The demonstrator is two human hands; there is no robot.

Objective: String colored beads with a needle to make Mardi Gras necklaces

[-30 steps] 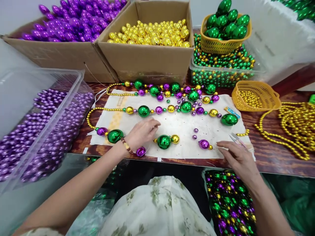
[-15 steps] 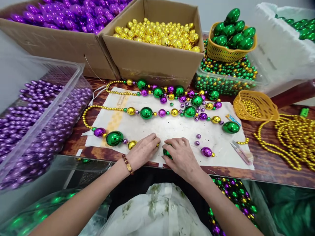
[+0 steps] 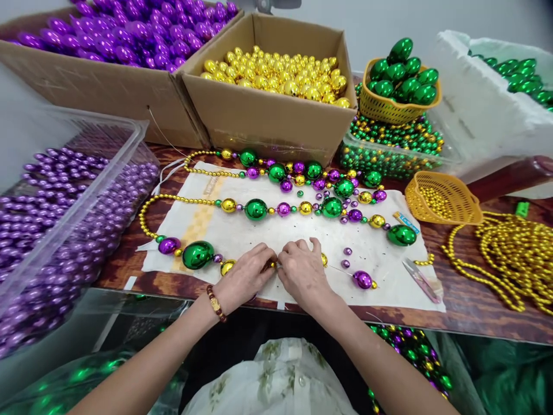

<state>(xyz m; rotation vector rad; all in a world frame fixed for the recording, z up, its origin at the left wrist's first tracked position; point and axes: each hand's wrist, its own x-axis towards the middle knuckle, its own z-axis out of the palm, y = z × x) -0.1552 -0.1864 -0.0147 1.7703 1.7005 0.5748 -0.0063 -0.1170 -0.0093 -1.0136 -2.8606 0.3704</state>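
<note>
"What'd just changed?"
"Our R hand had come in from beyond the purple bead to meet our L hand, tips nearly touching, over the bead strand on the cloth."
"Grip?"
"Both half-curled. L tips were at a small gold bead; we couldn't tell what, if anything, R held b/c its back hid it."
"Meaning for the work?"
"Prob. both hands were needed on that one spot, we figured."
</note>
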